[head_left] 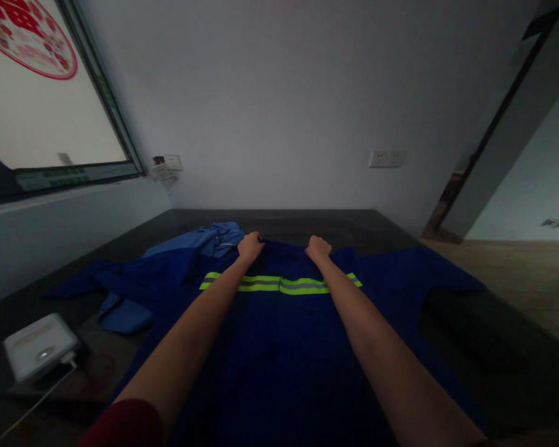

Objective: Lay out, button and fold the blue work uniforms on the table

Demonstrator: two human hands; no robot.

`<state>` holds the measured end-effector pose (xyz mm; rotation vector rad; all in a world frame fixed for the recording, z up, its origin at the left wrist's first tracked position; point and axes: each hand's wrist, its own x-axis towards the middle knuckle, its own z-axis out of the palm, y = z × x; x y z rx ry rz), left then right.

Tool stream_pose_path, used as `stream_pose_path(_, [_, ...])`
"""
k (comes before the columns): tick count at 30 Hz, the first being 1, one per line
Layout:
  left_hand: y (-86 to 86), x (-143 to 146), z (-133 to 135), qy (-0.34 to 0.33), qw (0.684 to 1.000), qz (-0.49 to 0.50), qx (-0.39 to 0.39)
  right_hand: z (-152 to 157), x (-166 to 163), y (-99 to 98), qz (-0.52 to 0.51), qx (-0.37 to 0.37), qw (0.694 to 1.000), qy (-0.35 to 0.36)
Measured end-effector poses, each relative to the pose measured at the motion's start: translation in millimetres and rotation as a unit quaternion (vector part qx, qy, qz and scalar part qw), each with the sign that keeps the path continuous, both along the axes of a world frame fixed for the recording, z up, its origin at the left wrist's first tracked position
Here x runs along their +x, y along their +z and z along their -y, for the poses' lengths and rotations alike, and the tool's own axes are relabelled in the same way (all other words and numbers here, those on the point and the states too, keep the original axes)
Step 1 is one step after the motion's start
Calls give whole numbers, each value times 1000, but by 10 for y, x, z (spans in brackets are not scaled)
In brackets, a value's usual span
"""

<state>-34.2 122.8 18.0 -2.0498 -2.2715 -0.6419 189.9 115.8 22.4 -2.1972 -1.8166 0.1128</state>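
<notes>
A dark blue work jacket (pixel 279 335) lies spread over the dark table, its sleeves reaching out to both sides. A yellow-green reflective strip with a grey middle (pixel 279 284) crosses its chest. Both of my arms stretch forward over it. My left hand (pixel 250 247) is closed on the jacket's far edge near the collar, left of the middle. On the collar's other side, my right hand (pixel 318 248) has its fingers closed round the same far edge. My fingertips are partly hidden by the hands themselves.
Lighter blue clothing (pixel 200 239) lies behind and partly under the left sleeve. A white box (pixel 41 346) with a cable sits at the table's left. The dark table (pixel 317 218) meets a wall with sockets (pixel 386 159). A window (pixel 51 93) is on the left.
</notes>
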Motion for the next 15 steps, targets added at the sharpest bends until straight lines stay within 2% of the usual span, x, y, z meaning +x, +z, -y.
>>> stream_pose_path(9, [182, -117, 18, -3, 1000, -31, -4, -84, 239, 214, 15, 32, 999, 22])
stream_pose_path(15, [161, -85, 0, -6, 999, -35, -36, -80, 240, 259, 25, 45, 997, 52])
